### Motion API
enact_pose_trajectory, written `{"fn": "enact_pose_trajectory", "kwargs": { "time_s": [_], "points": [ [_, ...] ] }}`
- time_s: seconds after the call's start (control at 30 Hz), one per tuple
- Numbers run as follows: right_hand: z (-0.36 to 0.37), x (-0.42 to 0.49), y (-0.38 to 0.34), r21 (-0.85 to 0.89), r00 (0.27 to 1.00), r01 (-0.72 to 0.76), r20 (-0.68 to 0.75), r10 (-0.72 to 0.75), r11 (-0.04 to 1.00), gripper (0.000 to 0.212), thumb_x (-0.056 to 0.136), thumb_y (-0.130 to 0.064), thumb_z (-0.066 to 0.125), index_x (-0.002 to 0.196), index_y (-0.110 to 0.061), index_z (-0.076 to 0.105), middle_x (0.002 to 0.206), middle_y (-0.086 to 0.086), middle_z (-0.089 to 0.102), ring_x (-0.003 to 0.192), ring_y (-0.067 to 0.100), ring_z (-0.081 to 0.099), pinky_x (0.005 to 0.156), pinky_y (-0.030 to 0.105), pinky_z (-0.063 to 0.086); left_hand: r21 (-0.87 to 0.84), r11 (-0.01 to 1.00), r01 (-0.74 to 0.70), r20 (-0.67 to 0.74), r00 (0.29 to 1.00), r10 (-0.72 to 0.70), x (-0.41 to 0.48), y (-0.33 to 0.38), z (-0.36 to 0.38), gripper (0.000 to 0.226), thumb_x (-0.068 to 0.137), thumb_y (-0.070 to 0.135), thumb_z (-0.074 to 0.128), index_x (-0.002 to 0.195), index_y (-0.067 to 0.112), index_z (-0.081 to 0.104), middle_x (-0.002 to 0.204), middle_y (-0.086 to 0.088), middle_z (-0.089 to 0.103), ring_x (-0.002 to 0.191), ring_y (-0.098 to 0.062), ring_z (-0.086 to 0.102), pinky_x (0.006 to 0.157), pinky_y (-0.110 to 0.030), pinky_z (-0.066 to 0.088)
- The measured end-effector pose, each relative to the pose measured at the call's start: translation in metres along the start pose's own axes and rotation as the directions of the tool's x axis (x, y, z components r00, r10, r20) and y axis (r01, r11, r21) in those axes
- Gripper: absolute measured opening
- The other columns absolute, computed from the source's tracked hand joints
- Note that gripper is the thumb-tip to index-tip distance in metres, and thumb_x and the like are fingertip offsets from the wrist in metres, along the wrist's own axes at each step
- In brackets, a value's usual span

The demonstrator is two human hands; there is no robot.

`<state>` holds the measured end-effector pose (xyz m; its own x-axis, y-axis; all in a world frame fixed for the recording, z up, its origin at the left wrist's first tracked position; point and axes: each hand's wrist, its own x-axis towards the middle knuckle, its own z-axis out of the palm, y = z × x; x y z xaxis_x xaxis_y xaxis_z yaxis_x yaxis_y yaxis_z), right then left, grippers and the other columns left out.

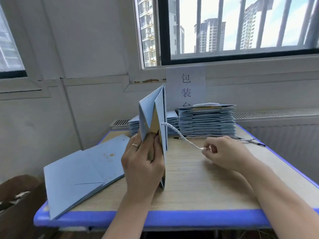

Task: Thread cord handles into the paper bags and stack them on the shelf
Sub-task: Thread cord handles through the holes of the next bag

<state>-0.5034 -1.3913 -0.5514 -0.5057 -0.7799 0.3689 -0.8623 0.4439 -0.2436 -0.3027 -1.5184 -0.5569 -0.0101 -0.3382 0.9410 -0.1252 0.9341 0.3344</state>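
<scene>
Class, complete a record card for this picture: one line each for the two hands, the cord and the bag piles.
left hand: grips the upright blue bag standing on the table
right hand: pinches the end of the cord
cord: white, runs from the bag to the right hand
stack: folded blue bags at the table's far edge
flat bags: lie at the table's left edge

Two bare forearms reach in from the bottom edge. The left hand [143, 163] is raised with its back to the camera (a ring on one finger), fingers curled round the near edge of an upright paper bag [146, 114]. The right hand [224, 152] sits apart to its right, knuckles up, thumb and forefinger pinching the end of a white cord [181, 137].
</scene>
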Motion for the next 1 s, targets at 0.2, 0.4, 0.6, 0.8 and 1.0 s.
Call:
{"fn": "enact_pose_trajectory", "kwargs": {
  "time_s": [0.2, 0.4, 0.6, 0.8, 1.0],
  "points": [
    [0.005, 0.000, -0.004, 0.170, 1.000, -0.013, 0.023, 0.010, 0.985, 0.022, 0.093, -0.037, 0.062, 0.078, -0.022, 0.061, 0.062, -0.012, 0.061, 0.064, 0.007, 0.052, 0.062, 0.028, 0.040, -0.057, 0.996, 0.072, -0.025, 0.997, -0.074, 0.001, 0.001, -0.001, 0.024, 0.089, 0.018, 0.056, 0.085, 0.007, 0.077, 0.073, 0.008, 0.056, 0.064, -0.015, 0.049, 0.063, -0.005, 0.031],
    [0.000, -0.003, -0.017, 0.523, 0.997, -0.061, 0.077, 0.025, 0.850, 0.034, 0.093, -0.013, 0.068, 0.077, -0.013, 0.038, 0.043, -0.006, 0.054, 0.037, 0.011, 0.046, 0.044, 0.025, 0.038, -0.115, 0.975, 0.191, 0.065, 0.981, -0.184, 0.000, 0.003, -0.002, 0.030, 0.088, 0.030, 0.054, 0.093, 0.014, 0.078, 0.089, -0.002, 0.069, 0.081, -0.020, 0.062, 0.071, -0.007, 0.038],
    [0.001, -0.002, -0.018, 0.638, 0.990, -0.089, 0.138, 0.001, 0.765, 0.024, 0.093, 0.006, 0.045, 0.092, -0.017, 0.048, 0.065, 0.003, 0.071, 0.055, 0.024, 0.060, 0.057, 0.033, 0.045, -0.078, 0.973, 0.217, 0.169, 0.965, -0.202, -0.001, 0.003, -0.003, 0.033, 0.087, 0.035, 0.048, 0.082, 0.015, 0.073, 0.074, -0.003, 0.063, 0.067, -0.022, 0.054, 0.060, -0.028, 0.036],
    [0.000, -0.001, -0.013, 0.567, 0.970, -0.108, 0.241, -0.039, 0.816, 0.045, 0.081, 0.007, 0.048, 0.086, -0.031, 0.071, 0.078, -0.010, 0.073, 0.065, 0.013, 0.063, 0.071, 0.037, 0.054, -0.034, 0.989, 0.147, 0.294, 0.947, -0.130, -0.003, -0.003, -0.007, 0.034, 0.086, 0.035, 0.043, 0.064, 0.017, 0.061, 0.052, 0.000, 0.045, 0.052, -0.018, 0.042, 0.049, -0.018, 0.024],
    [-0.002, -0.003, -0.013, 0.683, 0.953, -0.169, 0.298, -0.060, 0.710, 0.003, 0.093, -0.009, 0.064, 0.095, -0.011, 0.065, 0.083, 0.000, 0.077, 0.057, 0.017, 0.063, 0.056, 0.026, 0.048, -0.049, 0.985, 0.163, 0.352, 0.926, -0.136, -0.008, -0.003, -0.011, 0.034, 0.084, 0.037, 0.042, 0.061, 0.017, 0.057, 0.048, 0.000, 0.040, 0.058, -0.021, 0.042, 0.049, -0.026, 0.028]
  ]
}}
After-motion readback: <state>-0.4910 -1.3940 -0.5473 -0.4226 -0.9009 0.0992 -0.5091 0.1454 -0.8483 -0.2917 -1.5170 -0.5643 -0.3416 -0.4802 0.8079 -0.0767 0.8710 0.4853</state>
